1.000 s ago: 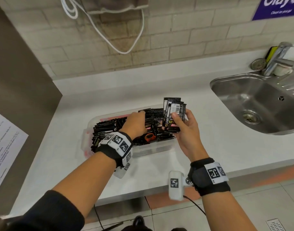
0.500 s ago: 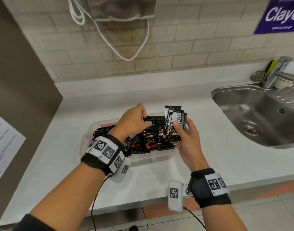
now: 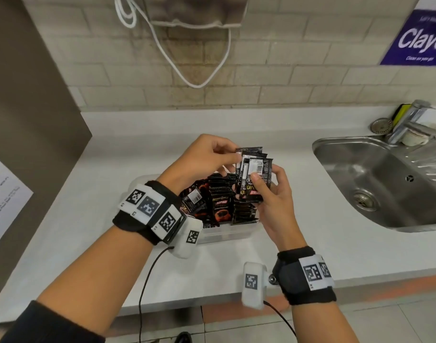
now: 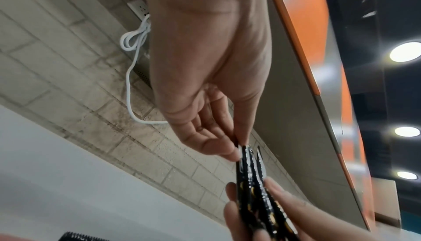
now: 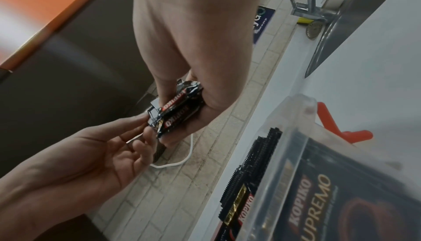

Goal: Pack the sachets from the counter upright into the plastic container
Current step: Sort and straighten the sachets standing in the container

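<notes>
My right hand [image 3: 261, 184] grips a small bundle of black sachets [image 3: 255, 174] upright above the right end of the clear plastic container [image 3: 227, 235]. My left hand [image 3: 235, 153] has come up beside it, and thumb and forefinger pinch the top edge of the bundle. The left wrist view shows the left fingertips [image 4: 237, 152] on the sachets' [image 4: 250, 182] upper edge. In the right wrist view the sachets [image 5: 177, 111] sit between the right thumb and fingers. The container holds many black sachets [image 3: 219, 201], some upright in rows, some lying tilted on top.
The container sits on a white counter [image 3: 298, 243] near its front edge. A steel sink [image 3: 385, 184] with a tap [image 3: 410, 120] lies to the right. A brown panel [image 3: 33, 120] stands at the left. A white cable [image 3: 194, 70] hangs on the tiled wall.
My left hand has lifted out of the container and moved right to the top of the bundle. My right hand has kept hold of the bundle, raised slightly.
</notes>
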Action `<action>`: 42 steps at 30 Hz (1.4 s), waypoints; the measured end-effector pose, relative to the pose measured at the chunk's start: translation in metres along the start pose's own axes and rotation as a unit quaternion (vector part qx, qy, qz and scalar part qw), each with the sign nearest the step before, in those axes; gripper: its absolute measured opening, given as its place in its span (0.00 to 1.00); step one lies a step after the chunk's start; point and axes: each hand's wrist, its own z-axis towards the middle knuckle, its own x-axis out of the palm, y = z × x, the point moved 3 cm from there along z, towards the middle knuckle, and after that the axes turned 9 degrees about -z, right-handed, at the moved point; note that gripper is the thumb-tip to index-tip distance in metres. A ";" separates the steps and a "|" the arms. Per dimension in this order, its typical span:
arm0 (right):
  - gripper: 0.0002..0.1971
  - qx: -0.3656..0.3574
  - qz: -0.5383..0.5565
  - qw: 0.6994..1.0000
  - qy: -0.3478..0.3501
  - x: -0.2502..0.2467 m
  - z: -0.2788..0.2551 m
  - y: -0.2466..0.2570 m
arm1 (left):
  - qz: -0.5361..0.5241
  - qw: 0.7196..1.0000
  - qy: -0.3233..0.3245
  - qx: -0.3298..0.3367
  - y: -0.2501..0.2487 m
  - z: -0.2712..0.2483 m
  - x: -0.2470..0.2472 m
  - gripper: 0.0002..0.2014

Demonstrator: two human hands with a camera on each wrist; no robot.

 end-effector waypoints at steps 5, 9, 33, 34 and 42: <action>0.20 0.011 0.011 0.999 -0.041 -0.006 0.000 -0.002 | -0.060 0.995 -0.077 0.034 0.001 -0.001 -0.007 0.03; 0.16 0.035 0.043 0.995 -0.078 -0.010 0.001 -0.003 | -0.110 0.985 -0.099 0.093 -0.005 -0.002 -0.015 0.03; 0.14 0.007 -0.003 0.999 -0.047 -0.017 0.003 -0.001 | 0.068 0.996 -0.008 0.055 0.031 -0.001 -0.004 0.19; 0.13 0.010 0.003 0.999 -0.054 -0.019 0.004 -0.003 | 0.075 0.997 -0.001 0.034 0.035 -0.002 -0.008 0.19; 0.13 0.026 -0.005 0.997 -0.069 -0.020 0.005 -0.011 | 0.232 0.968 0.042 -0.083 0.082 -0.007 -0.001 0.18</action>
